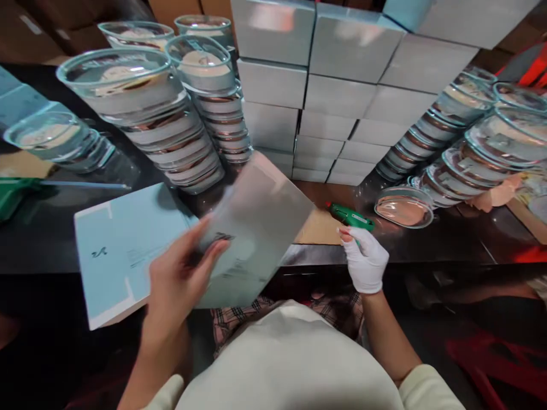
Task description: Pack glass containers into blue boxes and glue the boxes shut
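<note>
two hands at work over the dark desk (448,245). your left hand (179,279), bare, pinches a silver flat carton (256,228) tilted above the desk edge, partly over a pale blue flat sheet (123,245). your right hand (365,259), gloved in white, is closed round a green tool (350,216) lying on brown cardboard (318,228). stacked glass bowls (149,114) and silver boxes (333,85) stand behind.

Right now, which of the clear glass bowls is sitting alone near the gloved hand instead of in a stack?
The single glass bowl on the dark table, just right of the green tool touched by the gloved right hand. All the others are stacked.
</note>
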A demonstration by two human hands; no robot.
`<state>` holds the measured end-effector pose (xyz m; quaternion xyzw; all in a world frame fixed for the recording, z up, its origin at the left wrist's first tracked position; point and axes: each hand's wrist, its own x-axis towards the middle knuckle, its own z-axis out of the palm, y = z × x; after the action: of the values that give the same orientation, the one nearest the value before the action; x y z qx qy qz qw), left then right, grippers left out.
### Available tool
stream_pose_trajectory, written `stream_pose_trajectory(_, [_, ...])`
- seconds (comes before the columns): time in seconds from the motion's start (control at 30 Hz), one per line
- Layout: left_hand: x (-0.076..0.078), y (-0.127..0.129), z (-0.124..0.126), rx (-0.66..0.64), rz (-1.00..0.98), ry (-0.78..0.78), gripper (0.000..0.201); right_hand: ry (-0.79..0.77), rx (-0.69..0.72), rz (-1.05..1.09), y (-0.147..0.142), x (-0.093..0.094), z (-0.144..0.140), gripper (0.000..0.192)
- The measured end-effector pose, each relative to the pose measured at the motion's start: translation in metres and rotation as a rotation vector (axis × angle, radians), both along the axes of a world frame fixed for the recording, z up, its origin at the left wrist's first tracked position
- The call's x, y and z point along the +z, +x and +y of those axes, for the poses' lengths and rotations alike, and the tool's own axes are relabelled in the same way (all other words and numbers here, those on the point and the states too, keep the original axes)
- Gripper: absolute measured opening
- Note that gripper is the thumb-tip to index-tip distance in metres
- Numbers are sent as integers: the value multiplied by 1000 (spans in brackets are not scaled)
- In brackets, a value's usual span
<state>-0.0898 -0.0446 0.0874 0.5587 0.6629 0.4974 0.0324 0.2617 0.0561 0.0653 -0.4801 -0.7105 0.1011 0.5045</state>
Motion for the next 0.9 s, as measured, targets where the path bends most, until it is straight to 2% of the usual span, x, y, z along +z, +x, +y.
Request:
stream_pose_trajectory(0.07, [-9, 31, 17, -290, 22, -98, 42, 158, 95, 0, -20, 16, 0, 16])
stream_pose_trajectory(0.1, [-15, 41, 21, -403, 17, -135, 40, 184, 150, -28, -27, 20, 1, 17])
stream_pose_trajectory(0.17, [-28, 47, 21, -515, -7, -167, 36, 109, 238, -94, -33, 21, 3, 17])
stream_pose_trajectory(0.23, [-39, 39, 15, -547, -28, -165, 32, -97, 273, -119, -29, 15, 6, 24])
stream_pose_trajectory(0.3, [-47, 25, 6, -514, -47, -152, 29, -411, 358, -128, -22, 5, 7, 40])
stream_pose_trajectory(0.37, [-54, 12, -1, -460, -39, -154, 29, -732, 554, -125, -17, -6, 5, 57])
stream_pose_trajectory(0.43, [-60, 8, -5, -470, 37, -176, 34, -990, 780, -60, -19, -18, -1, 69])
stream_pose_trajectory(0.47, [-64, 9, -6, -501, 95, -192, 41, -1095, 873, 7, -22, -24, -5, 72])
stream_pose_trajectory(0.53, [-73, 18, -8, -568, 209, -226, 67, -1263, 1005, 164, -29, -35, -17, 78])
stream_pose_trajectory(0.6, [-81, 28, -11, -639, 267, -284, 97, -1342, 1069, 259, -32, -42, -28, 84])
stream_pose_trajectory(0.67, [-84, 33, -15, -724, 253, -386, 101, -1285, 1076, 237, -25, -44, -36, 88])
stream_pose_trajectory(0.73, [-84, 29, -18, -768, 184, -474, 81, -1174, 1014, 192, -10, -43, -40, 86])
stream_pose_trajectory(0.77, [-82, 26, -19, -738, 127, -489, 69, -1078, 901, 210, -2, -43, -42, 82])
stream_pose_trajectory(0.83, [-78, 21, -19, -566, -40, -433, 51, -796, 535, 306, 10, -46, -47, 72])
stream_pose_trajectory(0.9, [-78, 28, -15, -361, -263, -334, 48, -464, 214, 334, 9, -52, -52, 81])
